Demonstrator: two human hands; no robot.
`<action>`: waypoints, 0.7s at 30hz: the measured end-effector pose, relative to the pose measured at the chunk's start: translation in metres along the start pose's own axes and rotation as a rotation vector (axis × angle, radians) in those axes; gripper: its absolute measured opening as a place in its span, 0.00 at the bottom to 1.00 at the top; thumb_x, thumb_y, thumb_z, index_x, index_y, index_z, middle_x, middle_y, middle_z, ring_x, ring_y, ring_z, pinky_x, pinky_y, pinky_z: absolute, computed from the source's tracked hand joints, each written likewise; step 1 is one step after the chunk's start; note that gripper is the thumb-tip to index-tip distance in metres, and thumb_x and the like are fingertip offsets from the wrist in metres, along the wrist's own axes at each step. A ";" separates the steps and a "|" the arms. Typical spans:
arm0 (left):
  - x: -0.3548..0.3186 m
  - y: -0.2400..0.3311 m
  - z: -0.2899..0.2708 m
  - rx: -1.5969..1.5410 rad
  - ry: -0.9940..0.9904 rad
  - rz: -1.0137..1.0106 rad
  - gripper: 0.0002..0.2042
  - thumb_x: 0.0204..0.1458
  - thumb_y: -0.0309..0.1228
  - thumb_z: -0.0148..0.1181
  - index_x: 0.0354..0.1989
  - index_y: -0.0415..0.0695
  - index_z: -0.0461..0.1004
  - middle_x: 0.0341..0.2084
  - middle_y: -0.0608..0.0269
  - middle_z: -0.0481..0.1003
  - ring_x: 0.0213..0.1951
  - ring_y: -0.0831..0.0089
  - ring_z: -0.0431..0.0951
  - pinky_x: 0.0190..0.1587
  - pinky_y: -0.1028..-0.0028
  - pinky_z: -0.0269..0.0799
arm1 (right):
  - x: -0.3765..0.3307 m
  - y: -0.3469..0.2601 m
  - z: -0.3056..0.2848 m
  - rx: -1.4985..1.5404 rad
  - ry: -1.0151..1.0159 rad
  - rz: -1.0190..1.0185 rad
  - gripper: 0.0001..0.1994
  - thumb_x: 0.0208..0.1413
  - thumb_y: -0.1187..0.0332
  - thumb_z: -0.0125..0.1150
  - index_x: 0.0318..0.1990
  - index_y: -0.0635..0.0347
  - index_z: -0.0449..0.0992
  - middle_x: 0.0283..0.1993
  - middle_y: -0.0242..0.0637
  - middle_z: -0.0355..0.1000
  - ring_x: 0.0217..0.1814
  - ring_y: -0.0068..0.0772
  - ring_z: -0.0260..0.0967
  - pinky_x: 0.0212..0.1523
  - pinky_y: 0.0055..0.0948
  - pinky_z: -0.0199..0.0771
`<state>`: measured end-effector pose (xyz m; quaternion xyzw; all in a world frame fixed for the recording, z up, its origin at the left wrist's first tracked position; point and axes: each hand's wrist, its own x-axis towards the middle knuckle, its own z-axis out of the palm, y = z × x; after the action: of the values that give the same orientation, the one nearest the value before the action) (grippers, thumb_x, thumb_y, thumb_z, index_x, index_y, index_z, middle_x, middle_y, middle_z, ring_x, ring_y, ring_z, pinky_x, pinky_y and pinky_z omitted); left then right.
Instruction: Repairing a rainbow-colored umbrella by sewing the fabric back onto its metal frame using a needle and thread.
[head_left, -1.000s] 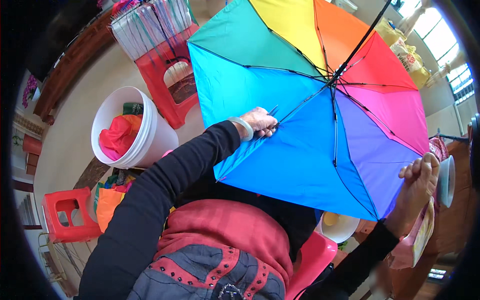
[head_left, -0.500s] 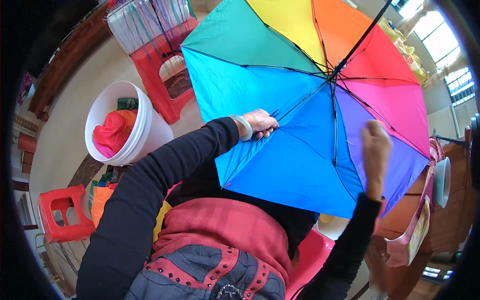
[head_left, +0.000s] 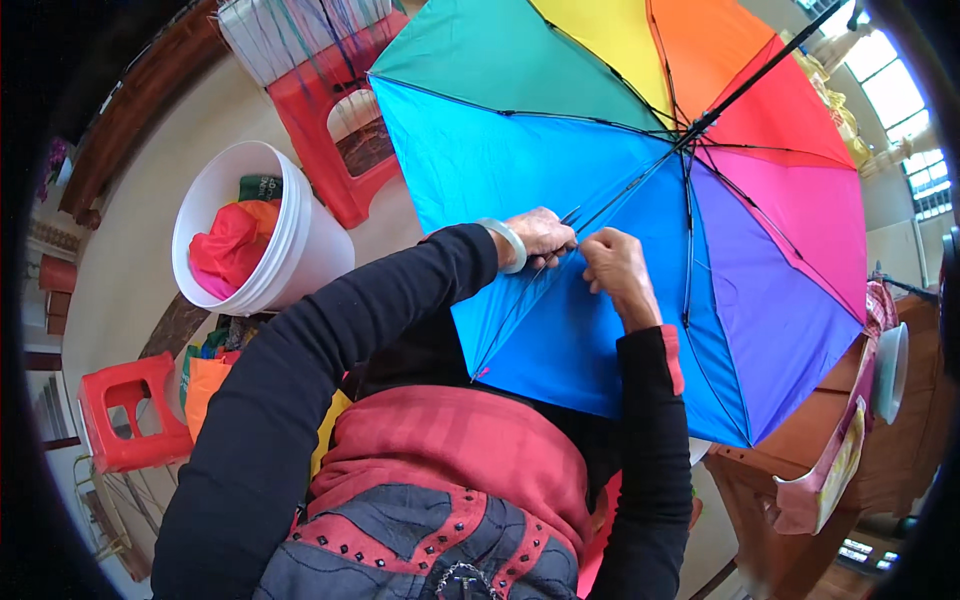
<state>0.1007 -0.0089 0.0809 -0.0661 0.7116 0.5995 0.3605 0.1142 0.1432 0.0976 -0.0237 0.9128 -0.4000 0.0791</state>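
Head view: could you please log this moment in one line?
left hand: pinching blue fabric; right hand: curled close beside left; umbrella: open, underside showing

I sit in what looks like a home workroom: red plastic stool [head_left: 160, 447], bucket [head_left: 308, 240] of bright cloth [head_left: 228, 250], window [head_left: 888, 85].

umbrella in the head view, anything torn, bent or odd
No tear shows in the umbrella. Its blue fabric looks creased below the left hand, unlike the smoother purple panel; that hand hides part of a rib, so damage there can't be excluded.
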 end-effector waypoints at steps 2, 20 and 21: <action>0.001 -0.001 0.001 -0.008 0.000 -0.005 0.12 0.47 0.38 0.51 0.18 0.43 0.65 0.12 0.67 0.68 0.11 0.83 0.63 0.14 0.81 0.57 | -0.001 0.002 -0.003 0.218 -0.086 0.155 0.07 0.43 0.71 0.50 0.20 0.66 0.67 0.20 0.46 0.67 0.20 0.40 0.68 0.23 0.35 0.68; -0.002 0.000 0.011 0.105 0.003 -0.008 0.12 0.47 0.38 0.53 0.19 0.44 0.66 0.12 0.68 0.67 0.11 0.84 0.62 0.14 0.82 0.57 | -0.001 0.012 -0.021 -0.574 0.057 -0.336 0.06 0.42 0.69 0.47 0.23 0.61 0.69 0.20 0.48 0.67 0.25 0.50 0.66 0.27 0.43 0.64; -0.003 0.001 0.011 0.103 0.011 0.000 0.11 0.48 0.37 0.52 0.19 0.44 0.66 0.12 0.67 0.68 0.11 0.83 0.62 0.14 0.82 0.58 | -0.002 0.007 -0.022 -0.616 0.059 -0.306 0.07 0.42 0.69 0.47 0.23 0.60 0.70 0.21 0.49 0.67 0.27 0.52 0.65 0.29 0.45 0.64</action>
<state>0.1077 -0.0001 0.0831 -0.0507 0.7436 0.5616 0.3593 0.1130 0.1643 0.1074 -0.1717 0.9784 -0.1131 -0.0192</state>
